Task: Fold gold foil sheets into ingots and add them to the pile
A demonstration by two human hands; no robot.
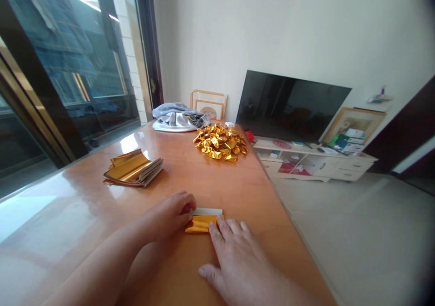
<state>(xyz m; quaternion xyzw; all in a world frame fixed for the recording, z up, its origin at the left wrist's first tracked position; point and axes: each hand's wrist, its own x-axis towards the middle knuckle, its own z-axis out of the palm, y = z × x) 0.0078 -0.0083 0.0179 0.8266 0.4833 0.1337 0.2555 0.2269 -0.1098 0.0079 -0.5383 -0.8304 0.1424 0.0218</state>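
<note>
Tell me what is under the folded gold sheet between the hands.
The brown table shows around the folded gold sheet, with the left hand and right hand at its ends. The patch directly beneath is covered; anything there cannot be seen.

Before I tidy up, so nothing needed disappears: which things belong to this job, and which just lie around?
Likely in the job:
folded rectangular golden foil paper
layered stack of golden foil sheets
heap of shiny golden pieces

Apparently lying about:
bundled greyish cloth
wooden-framed picture

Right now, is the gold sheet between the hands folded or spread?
Folded: the gold sheet forms a narrow band with a pale strip along its far edge.
</note>
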